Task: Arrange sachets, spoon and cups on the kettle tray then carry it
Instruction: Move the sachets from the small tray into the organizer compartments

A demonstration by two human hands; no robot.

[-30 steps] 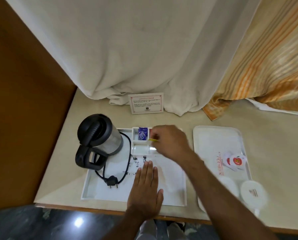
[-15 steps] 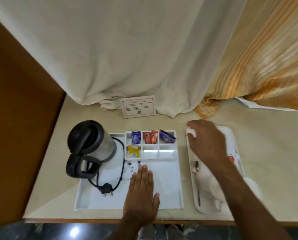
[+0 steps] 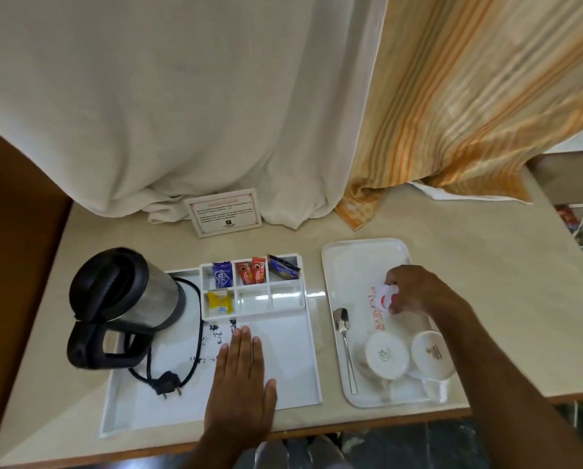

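The white kettle tray [image 3: 296, 394] lies on the counter with a black and steel kettle [image 3: 124, 299] on its left part. Its small compartments hold a blue sachet [image 3: 221, 274], two red sachets [image 3: 251, 270], a dark blue sachet [image 3: 283, 266] and a yellow sachet [image 3: 219, 301]. My left hand [image 3: 241, 384] rests flat and open on the tray floor. My right hand [image 3: 415, 292] is over the second white tray [image 3: 337, 265], its fingers closed on white and red sachets [image 3: 384, 295]. That tray also holds a spoon [image 3: 344, 340] and two upturned white cups [image 3: 386, 355].
A white curtain [image 3: 181, 113] and an orange striped curtain [image 3: 469, 113] hang down onto the back of the counter. A small printed card [image 3: 224, 211] stands in front of them. The kettle's cord and plug [image 3: 168, 384] lie on the kettle tray. A wooden wall [image 3: 16, 204] borders the left.
My right hand left the compartments, where a yellow sachet now lies, crossed to the right tray and closed on the white and red sachets. My left hand stayed flat on the kettle tray.
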